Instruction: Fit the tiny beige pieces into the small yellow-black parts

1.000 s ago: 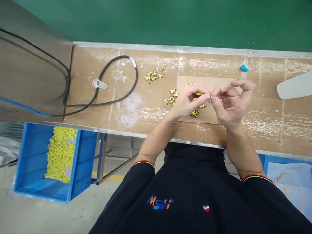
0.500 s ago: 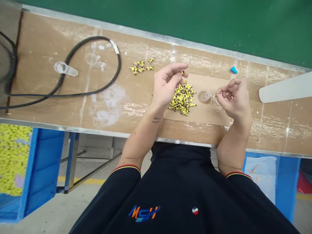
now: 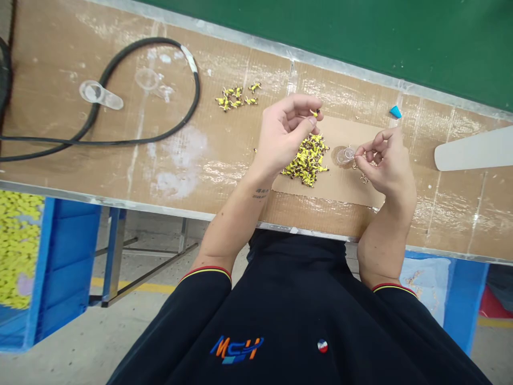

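My left hand pinches a small yellow figure with dark ends between thumb and fingers, above the back left of a cardboard sheet. Just below that hand lies a heap of similar yellow figures. My right hand is closed in a pinch at the right side of a small clear plastic cup; what its fingertips hold is too small to make out. Tiny pale pieces lie on the sheet, partly hidden under the right hand.
A separate group of yellow figures lies at the back left. Farther left are a looped black cable and a clear plastic scoop-like piece. A blue cone-shaped piece and a white rounded object are on the right. Blue bins stand below.
My hands were together over the sheet and have come apart, left hand to the left, right hand beside the cup. A yellow figure now shows in my left fingers. The view has shifted and tilted.
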Available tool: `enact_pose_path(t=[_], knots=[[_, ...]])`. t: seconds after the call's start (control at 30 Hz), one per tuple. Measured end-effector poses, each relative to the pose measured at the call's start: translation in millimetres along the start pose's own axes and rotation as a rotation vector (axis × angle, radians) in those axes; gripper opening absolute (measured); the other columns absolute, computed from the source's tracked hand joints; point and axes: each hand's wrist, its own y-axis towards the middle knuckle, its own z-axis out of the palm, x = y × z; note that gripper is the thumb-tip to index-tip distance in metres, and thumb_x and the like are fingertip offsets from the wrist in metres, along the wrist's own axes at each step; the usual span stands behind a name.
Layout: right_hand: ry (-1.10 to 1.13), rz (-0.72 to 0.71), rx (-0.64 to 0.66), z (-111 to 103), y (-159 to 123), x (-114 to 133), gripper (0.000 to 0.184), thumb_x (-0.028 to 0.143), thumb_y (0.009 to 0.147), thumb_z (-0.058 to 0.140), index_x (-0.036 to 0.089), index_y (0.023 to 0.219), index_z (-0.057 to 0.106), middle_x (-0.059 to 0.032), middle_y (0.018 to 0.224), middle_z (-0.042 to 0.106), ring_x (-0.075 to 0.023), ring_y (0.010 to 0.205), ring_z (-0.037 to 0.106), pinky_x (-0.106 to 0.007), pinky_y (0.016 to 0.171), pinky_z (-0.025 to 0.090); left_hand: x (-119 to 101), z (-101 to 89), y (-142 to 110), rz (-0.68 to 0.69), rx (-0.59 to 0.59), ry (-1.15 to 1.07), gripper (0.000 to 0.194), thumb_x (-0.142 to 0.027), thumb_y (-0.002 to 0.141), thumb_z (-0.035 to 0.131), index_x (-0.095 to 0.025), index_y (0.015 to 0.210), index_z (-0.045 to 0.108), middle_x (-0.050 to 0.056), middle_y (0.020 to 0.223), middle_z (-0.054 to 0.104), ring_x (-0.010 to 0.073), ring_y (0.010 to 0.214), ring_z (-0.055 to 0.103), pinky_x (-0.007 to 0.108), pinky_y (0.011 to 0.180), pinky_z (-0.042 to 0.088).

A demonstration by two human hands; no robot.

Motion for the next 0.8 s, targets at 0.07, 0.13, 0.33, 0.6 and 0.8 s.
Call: enact_pose_path(t=[0.07, 0.13, 0.33, 0.6, 0.8], knots=[[-0.011, -0.004, 0.004, 0, 0, -1, 0.033, 0.029, 0.089, 0.073, 0.03, 0.103, 0.042, 0.0009, 0.089, 0.071, -0.0159, 0.063, 0.054, -0.041, 0.066, 0.055, -3, 0.6, 0, -0.015, -0.003, -0.013, 0.021, -0.039, 0.087, 0.083, -0.026, 0.102, 0.074, 0.003, 0.089, 0.074, 0.0167, 0.079, 0.074, 0.032, 0.071, 0.061], [-0.016, -0.005, 0.007, 0, 0, 0, 0.032, 0.031, 0.091, 0.072, 0.03, 0.104, 0.042, 0.0006, 0.089, 0.07, -0.0159, 0.063, 0.054, -0.041, 0.066, 0.055, -7, 0.7, -1, -0.032, -0.008, -0.025, 0.018, -0.035, 0.087, 0.083, -0.026, 0.1, 0.074, 0.003, 0.088, 0.073, 0.0169, 0.079, 0.074, 0.032, 0.072, 0.061], [-0.01, 0.018, 0.014, -1, 0, 5, 0.034, 0.025, 0.089, 0.072, 0.029, 0.102, 0.04, 0.0009, 0.089, 0.068, -0.0149, 0.064, 0.053, -0.038, 0.066, 0.053, -12, 0.5, 0, -0.058, 0.034, -0.035, 0.017, -0.031, 0.086, 0.083, -0.026, 0.098, 0.072, 0.003, 0.09, 0.075, 0.0165, 0.08, 0.074, 0.031, 0.073, 0.062], [0.171, -0.055, -0.107, -3, -1, 5, 0.041, 0.029, 0.087, 0.076, 0.032, 0.102, 0.037, 0.0032, 0.085, 0.069, -0.0156, 0.061, 0.056, -0.036, 0.055, 0.051, -12, 0.0, -2, -0.037, 0.068, -0.022, 0.017, -0.032, 0.09, 0.077, -0.024, 0.1, 0.067, 0.003, 0.099, 0.073, 0.0148, 0.084, 0.076, 0.03, 0.077, 0.063], [0.282, -0.173, -0.32, 1, -3, 19, 0.048, 0.056, 0.087, 0.073, 0.035, 0.106, 0.034, 0.0028, 0.082, 0.062, -0.0212, 0.07, 0.066, -0.039, 0.057, 0.054, -12, 15.4, -14, -0.101, 0.239, -0.195, 0.033, -0.043, 0.084, 0.083, -0.021, 0.099, 0.064, 0.002, 0.103, 0.067, 0.0137, 0.082, 0.078, 0.024, 0.068, 0.063]])
